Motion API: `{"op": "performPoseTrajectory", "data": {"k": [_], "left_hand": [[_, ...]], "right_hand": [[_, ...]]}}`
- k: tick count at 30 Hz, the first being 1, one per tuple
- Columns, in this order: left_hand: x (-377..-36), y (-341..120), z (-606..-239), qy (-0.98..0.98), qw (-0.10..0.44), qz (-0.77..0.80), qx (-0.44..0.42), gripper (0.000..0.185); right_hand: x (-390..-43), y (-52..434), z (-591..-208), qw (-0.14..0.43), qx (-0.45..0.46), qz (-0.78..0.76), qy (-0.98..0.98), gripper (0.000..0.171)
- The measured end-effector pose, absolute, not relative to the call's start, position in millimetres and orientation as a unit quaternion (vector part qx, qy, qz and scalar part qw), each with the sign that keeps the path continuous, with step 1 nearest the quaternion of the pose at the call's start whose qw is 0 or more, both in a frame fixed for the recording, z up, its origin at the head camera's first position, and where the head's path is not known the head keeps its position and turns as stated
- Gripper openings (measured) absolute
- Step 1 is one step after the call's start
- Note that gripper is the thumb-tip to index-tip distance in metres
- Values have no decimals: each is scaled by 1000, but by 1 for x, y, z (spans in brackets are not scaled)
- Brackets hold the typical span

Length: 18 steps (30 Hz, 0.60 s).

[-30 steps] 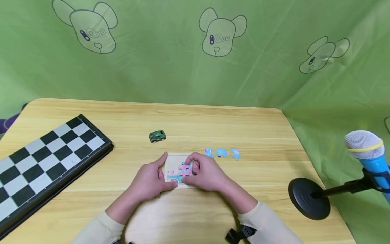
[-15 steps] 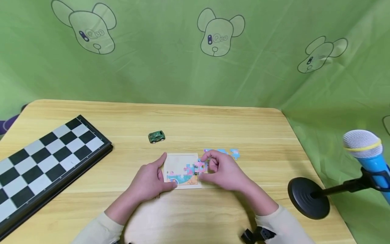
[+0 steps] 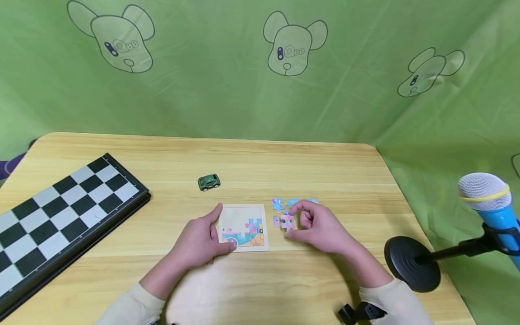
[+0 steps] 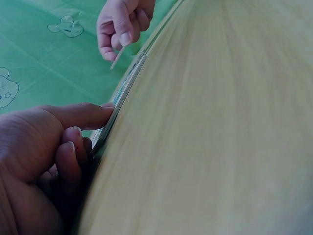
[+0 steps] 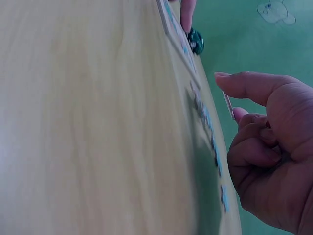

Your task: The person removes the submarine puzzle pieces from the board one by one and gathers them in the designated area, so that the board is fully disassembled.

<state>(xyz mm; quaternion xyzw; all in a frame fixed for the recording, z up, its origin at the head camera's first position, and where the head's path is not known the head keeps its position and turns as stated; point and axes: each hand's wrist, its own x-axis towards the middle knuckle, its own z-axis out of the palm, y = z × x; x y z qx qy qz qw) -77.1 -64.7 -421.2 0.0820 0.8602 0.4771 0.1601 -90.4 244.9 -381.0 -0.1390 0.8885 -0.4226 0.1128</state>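
Note:
A small square jigsaw board [image 3: 243, 214] lies mid-table, its lower part filled with blue, pink and orange pieces. My left hand [image 3: 197, 239] holds its left side, thumb over the lower left corner and index finger along the upper left edge. Right of the board, my right hand [image 3: 321, 228] pinches a pink jigsaw piece [image 3: 287, 221] between thumb and index finger. In the right wrist view this piece [image 5: 228, 105] shows edge-on, raised off the table. Beside it on the table is another pink piece [image 3: 276, 221]. Blue pieces [image 3: 278, 204] lie behind, partly covered by the right hand.
A green toy car [image 3: 209, 182] stands behind the board. At the left lies a black-and-white checkered board [image 3: 73, 207]. A blue microphone [image 3: 487, 198] on a black round-based stand [image 3: 411, 264] is at the right. A green curtain [image 3: 227, 90] hangs behind the table.
My right hand has moved right, lifting the pink piece from over the board to beside it. Another pink piece now shows on the table there. My left hand stays in place.

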Motion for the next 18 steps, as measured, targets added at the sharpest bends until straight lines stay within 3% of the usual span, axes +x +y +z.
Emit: {"op": "performPoseTrajectory", "data": {"k": [18], "left_hand": [[-77,-65,-420,859,161,479,80,108]], "right_hand": [[-96,272,-394,142,-100,-398,901,39]]}}
